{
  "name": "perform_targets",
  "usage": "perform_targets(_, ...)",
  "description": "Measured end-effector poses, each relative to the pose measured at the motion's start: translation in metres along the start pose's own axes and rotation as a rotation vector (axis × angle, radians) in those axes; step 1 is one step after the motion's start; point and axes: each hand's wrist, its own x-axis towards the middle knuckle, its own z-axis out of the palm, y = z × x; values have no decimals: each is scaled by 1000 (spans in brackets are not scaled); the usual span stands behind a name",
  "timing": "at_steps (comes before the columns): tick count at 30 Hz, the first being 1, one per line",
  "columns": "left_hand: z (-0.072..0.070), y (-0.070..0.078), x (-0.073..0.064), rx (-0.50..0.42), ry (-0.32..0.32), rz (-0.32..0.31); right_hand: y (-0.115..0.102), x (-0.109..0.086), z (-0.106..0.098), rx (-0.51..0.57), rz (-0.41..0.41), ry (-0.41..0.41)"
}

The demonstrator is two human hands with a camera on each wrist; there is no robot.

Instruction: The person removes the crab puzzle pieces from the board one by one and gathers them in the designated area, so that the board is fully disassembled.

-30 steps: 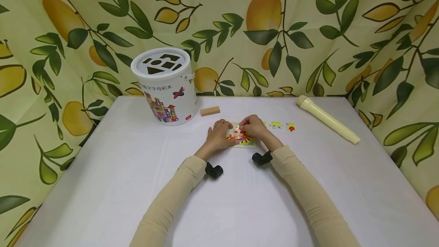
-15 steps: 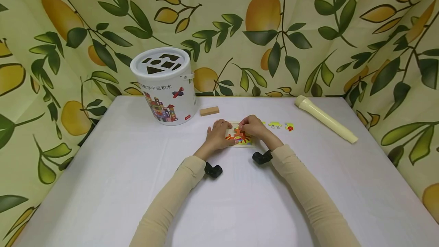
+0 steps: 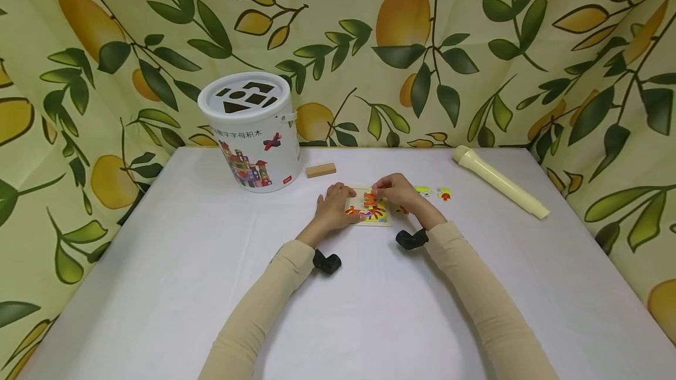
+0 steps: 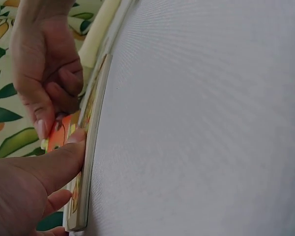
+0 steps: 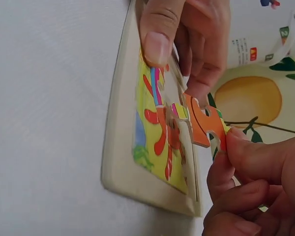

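A shallow wooden jigsaw puzzle board (image 5: 119, 123) lies on the table, partly filled with yellow pieces bearing red and striped shapes. My left hand (image 3: 331, 207) grips the board at its left side, the thumb (image 4: 64, 160) pressing on the fitted pieces and the fingers round the far edge. Between thumb and index finger, my right hand (image 3: 397, 191) pinches an orange puzzle piece (image 5: 199, 120) by its yellow-edged end. That piece is tilted, its other end close over the open part of the board. In the left wrist view the right hand (image 4: 49, 73) partly hides it.
Loose puzzle pieces (image 3: 444, 194) lie right of the board, some partly behind the right hand. A white bucket (image 3: 259, 151) with shape holes in its lid stands back left, beside a wooden block (image 3: 321, 170). A cream tube (image 3: 499, 182) lies back right, before the patterned curtain.
My right hand has shifted slightly right with the orange piece, and the piece now sits a little farther up and right over the board. My left hand stays on the board.
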Motion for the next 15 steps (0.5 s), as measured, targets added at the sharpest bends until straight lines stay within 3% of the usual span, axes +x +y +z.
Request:
perform_targets(6, 0, 2, 0, -1, -1, 0, 16, -12, -23, 34, 29, 62)
perform_targets(15, 0, 1, -2, -6, 8, -9, 63, -40, -71, -18, 148, 150)
